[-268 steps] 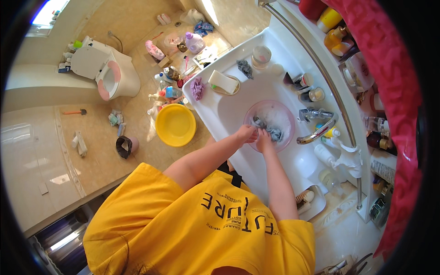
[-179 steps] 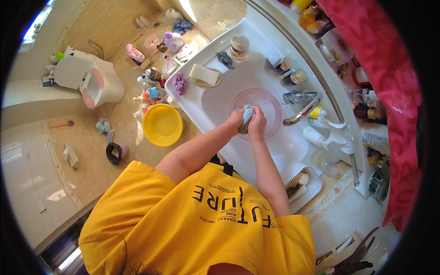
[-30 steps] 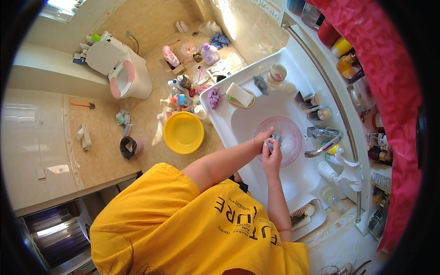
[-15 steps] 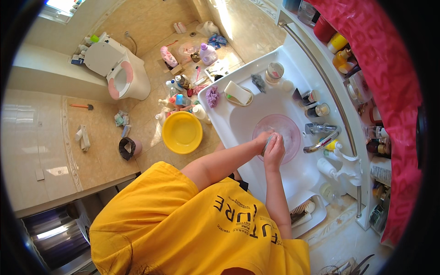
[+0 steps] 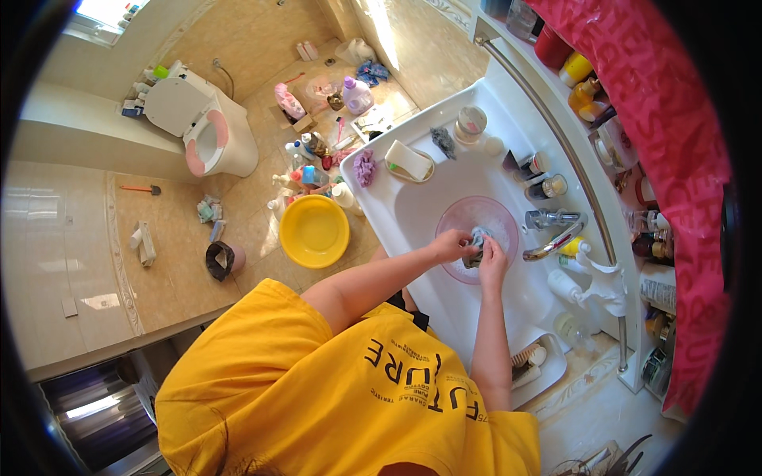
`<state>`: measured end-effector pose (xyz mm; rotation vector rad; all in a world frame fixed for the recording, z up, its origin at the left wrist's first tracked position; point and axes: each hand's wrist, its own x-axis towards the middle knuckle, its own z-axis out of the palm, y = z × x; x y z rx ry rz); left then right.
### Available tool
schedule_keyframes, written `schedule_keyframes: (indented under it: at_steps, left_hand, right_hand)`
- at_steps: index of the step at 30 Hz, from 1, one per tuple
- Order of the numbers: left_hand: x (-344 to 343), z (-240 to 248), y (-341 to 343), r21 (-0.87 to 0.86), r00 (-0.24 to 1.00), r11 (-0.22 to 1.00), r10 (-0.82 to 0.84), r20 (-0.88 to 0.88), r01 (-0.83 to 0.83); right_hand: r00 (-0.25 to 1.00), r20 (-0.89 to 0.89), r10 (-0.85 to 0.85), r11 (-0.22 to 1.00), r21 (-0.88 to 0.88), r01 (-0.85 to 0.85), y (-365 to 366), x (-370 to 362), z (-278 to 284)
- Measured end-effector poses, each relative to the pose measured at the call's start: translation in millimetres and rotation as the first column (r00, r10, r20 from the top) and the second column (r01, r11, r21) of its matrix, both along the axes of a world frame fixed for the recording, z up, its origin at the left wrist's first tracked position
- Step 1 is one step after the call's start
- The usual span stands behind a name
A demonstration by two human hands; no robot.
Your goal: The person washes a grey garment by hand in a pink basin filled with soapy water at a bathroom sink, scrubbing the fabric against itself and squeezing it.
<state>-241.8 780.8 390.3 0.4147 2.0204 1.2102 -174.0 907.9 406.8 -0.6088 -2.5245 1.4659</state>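
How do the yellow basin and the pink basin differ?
The yellow basin looks opaque; the pink basin looks translucent. The yellow basin stands outside the sink; the pink basin sits inside it. The pink basin holds suds; the yellow basin shows none. Both are round.

Bright daylight fills the room, and the window [image 5: 103, 17] at upper left glares nearly white. A hard streak of sun burns out the wall [image 5: 383, 33] at top centre. Soft shadow greys the left side of the sink [image 5: 409, 190]; highlights glint on the tap [image 5: 556, 243]. My left hand [image 5: 454, 247] and right hand [image 5: 494, 259] look slightly soft. The lens bows the rail [image 5: 573, 143], and black darkens the corners.
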Motion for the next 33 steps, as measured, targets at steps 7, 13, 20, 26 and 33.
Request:
schedule_keyframes:
  at_steps: [7,13,20,26,33]
  left_hand:
    - [-5.8,9.6,-10.7,-0.093,0.971,0.971,0.210,-0.112,-0.221]
    - [-19.1,1.0,-26.9,-0.171,0.842,0.824,0.526,-0.119,-0.540]
    - [-4.6,-14.6,-11.5,-0.112,0.963,0.956,0.270,-0.027,-0.271]
    - [-9.4,-22.2,-15.3,-0.138,0.981,0.973,0.191,0.023,-0.186]
    - [-8.4,-16.1,-26.9,-0.031,0.911,0.961,0.270,0.311,-0.274]
  right_hand:
    - [0.994,0.050,-0.095,0.993,0.070,0.091,7.9,12.5,9.3]
    - [0.937,0.078,-0.340,0.921,0.230,0.315,56.4,47.7,-21.6]
    - [0.964,0.265,-0.031,0.823,0.554,-0.126,28.5,38.6,-30.6]
    - [0.790,0.539,0.294,0.837,0.254,-0.484,-8.1,14.1,-75.1]
    - [0.429,0.867,0.253,0.743,0.110,-0.660,-24.1,2.5,-86.7]
